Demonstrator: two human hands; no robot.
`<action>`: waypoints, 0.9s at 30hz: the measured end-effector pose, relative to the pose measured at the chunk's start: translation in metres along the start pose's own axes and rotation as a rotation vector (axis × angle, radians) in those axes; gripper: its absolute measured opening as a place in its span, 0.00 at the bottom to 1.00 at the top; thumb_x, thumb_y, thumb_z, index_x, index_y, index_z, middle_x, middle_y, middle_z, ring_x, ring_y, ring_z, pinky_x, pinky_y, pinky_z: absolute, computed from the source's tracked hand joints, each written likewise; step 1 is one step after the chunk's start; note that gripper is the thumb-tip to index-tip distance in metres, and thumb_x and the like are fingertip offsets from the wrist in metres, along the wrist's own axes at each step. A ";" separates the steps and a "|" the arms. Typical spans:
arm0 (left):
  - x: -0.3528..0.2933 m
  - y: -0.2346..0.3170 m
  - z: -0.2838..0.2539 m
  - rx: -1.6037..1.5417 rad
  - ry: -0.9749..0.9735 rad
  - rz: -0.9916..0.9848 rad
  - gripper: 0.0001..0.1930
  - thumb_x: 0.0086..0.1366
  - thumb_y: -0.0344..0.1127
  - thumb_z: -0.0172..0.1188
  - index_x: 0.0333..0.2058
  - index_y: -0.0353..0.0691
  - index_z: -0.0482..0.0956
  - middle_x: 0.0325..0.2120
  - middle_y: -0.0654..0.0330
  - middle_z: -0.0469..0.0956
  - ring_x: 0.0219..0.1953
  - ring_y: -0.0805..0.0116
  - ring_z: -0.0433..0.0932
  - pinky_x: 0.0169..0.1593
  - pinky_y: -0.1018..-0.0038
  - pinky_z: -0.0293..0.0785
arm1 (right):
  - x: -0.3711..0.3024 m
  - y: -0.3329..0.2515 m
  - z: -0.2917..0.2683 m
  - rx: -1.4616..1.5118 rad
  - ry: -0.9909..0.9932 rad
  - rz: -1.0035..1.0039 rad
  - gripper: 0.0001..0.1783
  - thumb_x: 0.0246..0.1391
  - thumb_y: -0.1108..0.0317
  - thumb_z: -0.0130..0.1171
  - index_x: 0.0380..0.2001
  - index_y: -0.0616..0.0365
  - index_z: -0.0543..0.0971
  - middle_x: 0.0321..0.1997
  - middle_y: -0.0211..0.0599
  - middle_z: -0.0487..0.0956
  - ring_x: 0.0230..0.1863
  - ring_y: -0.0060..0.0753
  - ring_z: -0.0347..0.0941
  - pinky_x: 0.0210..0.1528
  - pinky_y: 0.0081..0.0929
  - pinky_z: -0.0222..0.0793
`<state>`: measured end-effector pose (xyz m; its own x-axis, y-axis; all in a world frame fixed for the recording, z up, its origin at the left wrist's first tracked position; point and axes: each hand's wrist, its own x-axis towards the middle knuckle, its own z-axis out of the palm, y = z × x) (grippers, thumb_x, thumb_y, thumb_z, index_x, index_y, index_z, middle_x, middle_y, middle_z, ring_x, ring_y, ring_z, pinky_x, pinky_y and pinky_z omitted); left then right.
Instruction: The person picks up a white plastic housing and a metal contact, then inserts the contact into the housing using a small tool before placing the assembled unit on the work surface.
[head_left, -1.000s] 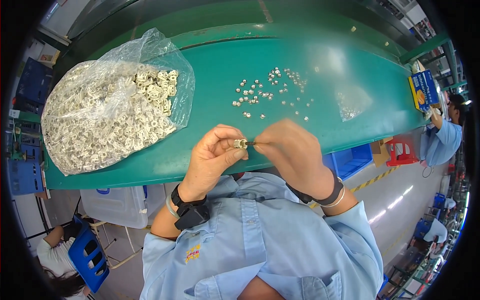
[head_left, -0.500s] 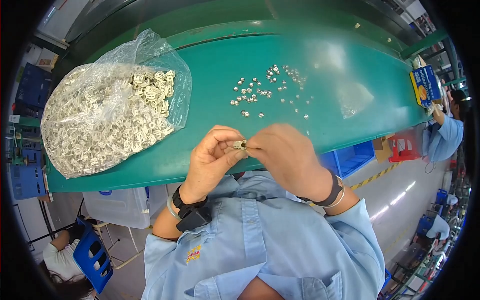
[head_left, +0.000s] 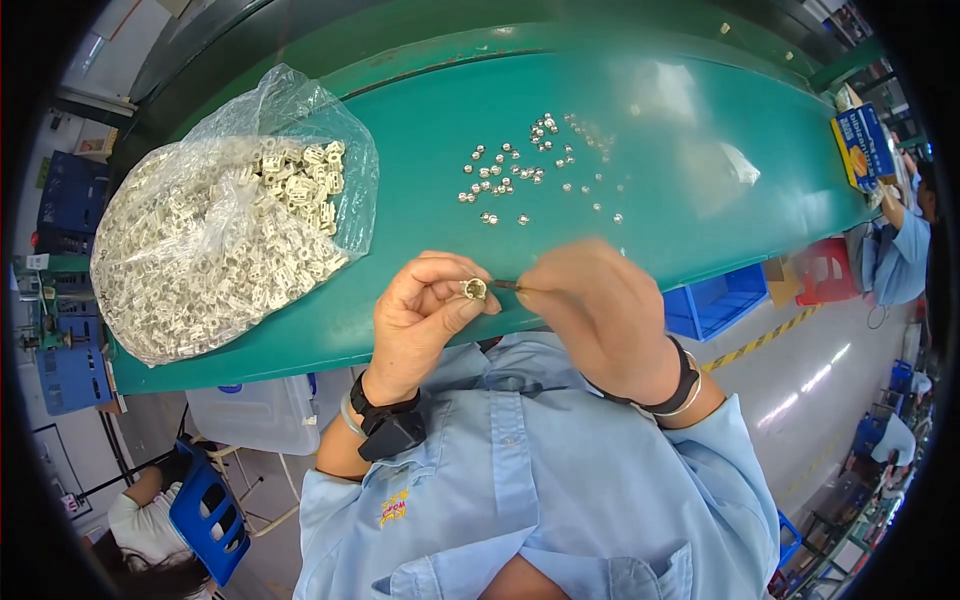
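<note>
My left hand (head_left: 412, 318) pinches a small cream plastic part (head_left: 473, 289) between thumb and fingers, its round hollow opening facing up toward me. A thin dark rod-like piece (head_left: 507, 284) sticks out of the closed fingertips of my right hand (head_left: 600, 320), which is smeared by motion. The rod's tip is close beside the plastic part; whether they touch I cannot tell. Beyond my hands, several small shiny metal pieces (head_left: 500, 187) lie scattered on the green tabletop (head_left: 430, 255). To the left rests a clear plastic bag (head_left: 350, 205) full of similar cream parts (head_left: 215, 250).
A small clear plastic scrap (head_left: 738, 165) lies on the table's right side. Past the right end are a blue and yellow box (head_left: 862, 150) and another person (head_left: 905, 255). Blue bins (head_left: 715, 303) stand below the edge. At lower left someone sits on a blue chair (head_left: 205, 515).
The cream part has turned in my left hand, so its opening now faces me. My right hand has drawn slightly away to the right, and the thin dark rod now shows between the hands.
</note>
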<state>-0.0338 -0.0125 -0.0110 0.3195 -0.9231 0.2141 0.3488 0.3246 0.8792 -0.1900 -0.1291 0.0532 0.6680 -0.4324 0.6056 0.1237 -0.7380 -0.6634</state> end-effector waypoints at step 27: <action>-0.004 -0.005 0.004 0.351 0.057 0.097 0.13 0.59 0.16 0.57 0.43 0.32 0.72 0.44 0.53 0.72 0.42 0.71 0.76 0.46 0.76 0.76 | -0.018 0.019 0.031 -0.038 -0.036 0.026 0.13 0.44 0.77 0.64 0.36 0.61 0.76 0.31 0.38 0.76 0.29 0.40 0.73 0.29 0.32 0.68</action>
<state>-0.0404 -0.0118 -0.0146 0.3883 -0.8753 0.2882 -0.0061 0.3103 0.9506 -0.1764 -0.1194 0.0160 0.6970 -0.4332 0.5714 0.0783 -0.7461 -0.6612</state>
